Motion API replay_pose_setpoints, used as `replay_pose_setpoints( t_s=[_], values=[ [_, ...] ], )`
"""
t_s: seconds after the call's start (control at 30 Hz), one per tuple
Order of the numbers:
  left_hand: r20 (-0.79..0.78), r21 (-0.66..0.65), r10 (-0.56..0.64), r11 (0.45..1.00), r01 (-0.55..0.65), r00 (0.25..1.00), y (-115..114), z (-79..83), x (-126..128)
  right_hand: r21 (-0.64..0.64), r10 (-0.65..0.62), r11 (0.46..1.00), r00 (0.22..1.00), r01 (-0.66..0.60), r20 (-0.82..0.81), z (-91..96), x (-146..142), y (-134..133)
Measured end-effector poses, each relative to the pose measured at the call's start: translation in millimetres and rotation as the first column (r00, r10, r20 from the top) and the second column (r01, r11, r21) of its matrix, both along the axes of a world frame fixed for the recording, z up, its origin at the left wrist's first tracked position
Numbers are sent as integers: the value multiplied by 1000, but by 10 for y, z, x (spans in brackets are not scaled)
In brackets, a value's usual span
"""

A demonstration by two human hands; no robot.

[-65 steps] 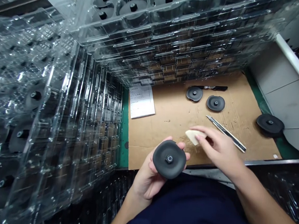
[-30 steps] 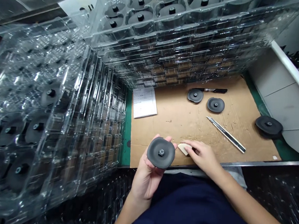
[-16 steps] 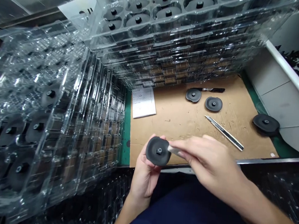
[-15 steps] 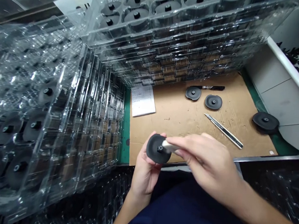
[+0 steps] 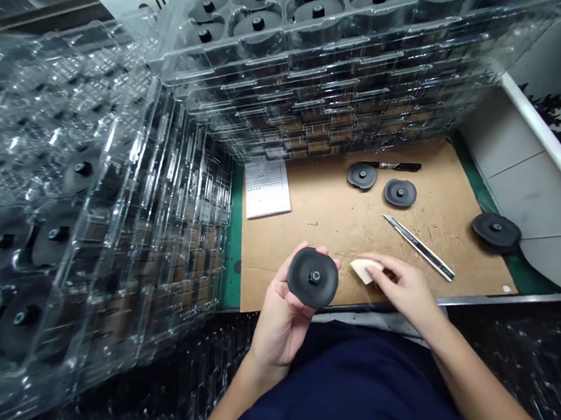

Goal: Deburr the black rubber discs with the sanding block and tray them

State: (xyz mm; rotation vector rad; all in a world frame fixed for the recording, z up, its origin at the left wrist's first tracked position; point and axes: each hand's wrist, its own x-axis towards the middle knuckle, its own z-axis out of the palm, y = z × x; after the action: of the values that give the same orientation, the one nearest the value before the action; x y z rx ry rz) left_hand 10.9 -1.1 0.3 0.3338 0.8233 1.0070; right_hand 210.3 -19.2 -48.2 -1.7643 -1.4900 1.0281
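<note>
My left hand (image 5: 279,320) grips a black round disc (image 5: 313,278) with a small hub in its middle, held up over the near edge of the cardboard sheet (image 5: 347,222). Just to its right, my right hand (image 5: 403,287) pinches a small pale wedge-shaped piece (image 5: 364,269) low over the cardboard, a little apart from the disc.
Two more black discs (image 5: 361,175) (image 5: 400,192) lie at the back of the cardboard beside a black pen (image 5: 393,166). A utility knife (image 5: 418,247) lies to the right, another disc (image 5: 496,231) at the far right. Stacked clear trays (image 5: 118,178) holding discs wall the left and back. A printed paper (image 5: 266,187) lies at back left.
My right hand had brought the pale piece onto the disc's face; it has now drawn back to the right and down. The disc has shifted slightly to the right.
</note>
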Motion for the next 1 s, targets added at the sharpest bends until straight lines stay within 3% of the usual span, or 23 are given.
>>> replay_pose_setpoints(
  t_s=[0.1, 0.13, 0.2, 0.27, 0.33, 0.4, 0.47, 0.53, 0.6, 0.73, 0.83, 0.9, 0.97, 1.0],
  values=[
    [-15, 6, -5, 1000, 5, 1000, -30, 5, 43, 192, -68, 979, 998, 70, -17, 475, -209, 85],
    [-23, 4, -7, 1000, 7, 1000, -38, 8, 53, 278, -27, 960, 999, 33, -26, 638, -299, 110],
    [-26, 5, -8, 1000, 8, 1000, -43, 10, 59, 470, 161, 872, 987, -137, -11, 865, -456, 141],
    [-26, 11, -6, 1000, 6, 1000, -37, -4, 39, 511, 341, 802, 940, -310, 34, 905, -519, 152],
    [-28, 15, 3, 1000, -2, 1000, -30, -38, 5, 412, 403, 827, 914, -382, 39, 771, -454, 161],
    [-11, 1, 6, 1000, -6, 1000, -37, -77, -21, 292, 312, 905, 949, -310, 42, 520, -307, 181],
    [41, -24, 2, 1000, -1, 999, -58, -97, -17, 253, 179, 946, 977, -203, 113, 222, -165, 213],
    [103, -50, -12, 999, 17, 995, -83, -85, 17, 251, 137, 949, 967, -190, 214, -51, -88, 244],
    [162, -66, -34, 997, 46, 986, -104, -45, 62, 256, 176, 933, 942, -251, 284, -240, -77, 261],
    [197, -59, -74, 994, 88, 977, -135, 28, 109, 319, 138, 915, 934, -248, 329, -324, -60, 198],
    [66, 84, -91, 993, 85, 994, -161, -12, 75, 384, -45, 919, 941, -92, 334, -305, 110, 99],
    [-205, 331, -44, 937, 112, 978, -175, -82, 34, 403, -213, 914, 909, 54, 359, -345, 279, 52],
    [-510, 561, 97, 790, 246, 855, -172, -153, -2, 384, -350, 904, 844, 190, 407, -426, 436, 35],
    [-610, 617, 172, 716, 327, 773, -164, -179, -14, 367, -387, 900, 817, 235, 427, -470, 497, 38]
  ],
)
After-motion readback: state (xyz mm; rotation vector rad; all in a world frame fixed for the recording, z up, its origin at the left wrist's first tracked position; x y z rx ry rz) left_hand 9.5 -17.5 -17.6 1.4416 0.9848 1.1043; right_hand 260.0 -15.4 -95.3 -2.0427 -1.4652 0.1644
